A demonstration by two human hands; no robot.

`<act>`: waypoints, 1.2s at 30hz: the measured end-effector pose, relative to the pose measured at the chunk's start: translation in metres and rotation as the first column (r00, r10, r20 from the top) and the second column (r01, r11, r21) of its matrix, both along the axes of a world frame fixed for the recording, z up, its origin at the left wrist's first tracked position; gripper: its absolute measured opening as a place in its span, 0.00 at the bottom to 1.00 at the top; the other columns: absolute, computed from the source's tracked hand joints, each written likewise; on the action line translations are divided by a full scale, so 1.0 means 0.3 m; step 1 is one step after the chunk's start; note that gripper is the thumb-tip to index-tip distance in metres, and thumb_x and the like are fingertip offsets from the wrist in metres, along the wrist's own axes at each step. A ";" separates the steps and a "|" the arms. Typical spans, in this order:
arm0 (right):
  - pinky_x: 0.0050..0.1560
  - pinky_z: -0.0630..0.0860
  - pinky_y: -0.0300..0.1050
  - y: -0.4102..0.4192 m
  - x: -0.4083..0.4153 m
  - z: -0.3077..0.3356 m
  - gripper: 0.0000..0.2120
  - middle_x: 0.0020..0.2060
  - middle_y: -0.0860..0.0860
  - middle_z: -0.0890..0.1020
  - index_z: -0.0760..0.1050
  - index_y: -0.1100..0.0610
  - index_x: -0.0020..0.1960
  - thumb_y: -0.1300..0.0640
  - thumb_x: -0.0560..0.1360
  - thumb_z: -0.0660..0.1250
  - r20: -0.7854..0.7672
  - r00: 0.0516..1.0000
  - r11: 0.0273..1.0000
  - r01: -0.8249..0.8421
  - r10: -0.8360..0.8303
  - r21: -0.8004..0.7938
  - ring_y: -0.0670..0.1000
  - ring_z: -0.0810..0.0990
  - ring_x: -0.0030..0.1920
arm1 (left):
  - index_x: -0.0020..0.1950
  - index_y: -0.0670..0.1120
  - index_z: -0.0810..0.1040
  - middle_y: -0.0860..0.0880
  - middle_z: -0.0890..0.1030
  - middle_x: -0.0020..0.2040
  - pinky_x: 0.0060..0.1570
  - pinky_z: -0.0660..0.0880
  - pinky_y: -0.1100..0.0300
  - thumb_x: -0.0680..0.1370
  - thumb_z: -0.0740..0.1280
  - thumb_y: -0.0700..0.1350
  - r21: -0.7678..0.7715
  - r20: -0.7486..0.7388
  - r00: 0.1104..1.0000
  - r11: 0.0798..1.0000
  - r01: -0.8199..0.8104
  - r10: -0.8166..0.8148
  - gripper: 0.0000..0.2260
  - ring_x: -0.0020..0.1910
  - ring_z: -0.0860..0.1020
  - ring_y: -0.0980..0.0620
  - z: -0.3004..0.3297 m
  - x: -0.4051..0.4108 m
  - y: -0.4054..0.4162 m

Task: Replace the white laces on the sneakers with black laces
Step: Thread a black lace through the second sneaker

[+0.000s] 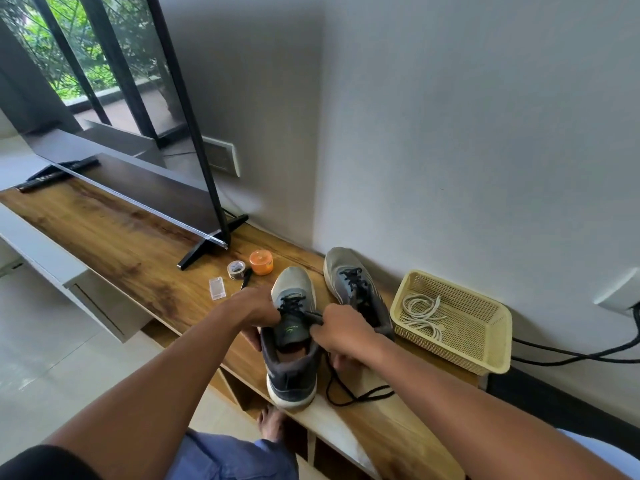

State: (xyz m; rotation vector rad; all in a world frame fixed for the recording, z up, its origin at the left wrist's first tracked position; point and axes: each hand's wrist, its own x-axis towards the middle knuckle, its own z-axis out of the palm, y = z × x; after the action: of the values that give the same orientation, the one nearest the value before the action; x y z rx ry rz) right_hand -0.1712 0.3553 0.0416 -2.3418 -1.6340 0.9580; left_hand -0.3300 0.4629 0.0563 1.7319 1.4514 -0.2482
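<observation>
Two grey sneakers stand on the wooden table (114, 237). The near sneaker (292, 344) has a black lace (356, 393) threaded through its eyelets, with a loose length trailing onto the wood at its right. My left hand (258, 308) grips the sneaker's left side by the upper eyelets. My right hand (341, 329) pinches the black lace at the right eyelets. The far sneaker (353, 282) is laced in black. White laces (420, 311) lie coiled in the yellow basket (485, 344).
A TV (138, 140) on black feet fills the table's left half. An orange lidded tub (261, 263), a tape roll (235, 270), a small clear box (217, 288) and a black strip sit behind my left hand. Black cables (571, 355) run along the wall at right.
</observation>
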 end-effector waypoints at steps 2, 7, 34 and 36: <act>0.33 0.81 0.44 -0.003 0.001 0.003 0.17 0.26 0.55 0.83 0.77 0.59 0.46 0.47 0.80 0.60 -0.016 0.999 0.998 -0.029 0.028 -0.053 0.53 0.85 0.27 | 0.64 0.40 0.74 0.36 0.83 0.54 0.38 0.86 0.48 0.77 0.68 0.32 -0.029 0.033 0.999 0.999 0.017 -0.016 0.15 0.39 0.88 0.40 -0.006 -0.010 0.006; 0.37 0.82 0.51 0.015 0.040 0.050 0.33 0.25 0.52 0.81 0.75 0.60 0.35 0.33 0.82 0.55 -0.011 1.000 0.933 0.021 -0.019 0.359 0.54 0.83 0.27 | 0.57 0.47 0.72 0.40 0.82 0.55 0.35 0.84 0.57 0.76 0.76 0.38 -0.026 0.103 0.993 0.998 0.062 -0.059 0.16 0.38 0.88 0.44 0.003 -0.048 0.020; 0.36 0.71 0.41 0.063 0.135 0.185 0.15 0.31 0.42 0.79 0.78 0.49 0.34 0.45 0.75 0.75 0.124 0.992 0.963 -0.019 -0.015 0.269 0.44 0.78 0.35 | 0.52 0.44 0.80 0.41 0.87 0.47 0.40 0.85 0.54 0.74 0.80 0.44 0.020 0.105 0.983 0.988 0.151 -0.152 0.13 0.42 0.88 0.46 0.033 -0.042 0.050; 0.36 0.71 0.41 0.058 0.155 0.249 0.16 0.28 0.43 0.80 0.81 0.52 0.35 0.43 0.75 0.75 -0.070 0.998 0.971 0.016 0.001 0.240 0.41 0.79 0.33 | 0.49 0.42 0.81 0.41 0.88 0.43 0.39 0.85 0.54 0.75 0.79 0.43 0.053 0.126 0.985 0.992 0.116 -0.122 0.10 0.41 0.88 0.45 0.042 -0.037 0.053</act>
State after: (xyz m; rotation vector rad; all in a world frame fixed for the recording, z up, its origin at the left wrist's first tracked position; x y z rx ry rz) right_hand -0.1249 0.3726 0.1164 -2.1297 -1.6130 0.7807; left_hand -0.3410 0.4786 0.0689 1.8398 1.2717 -0.1643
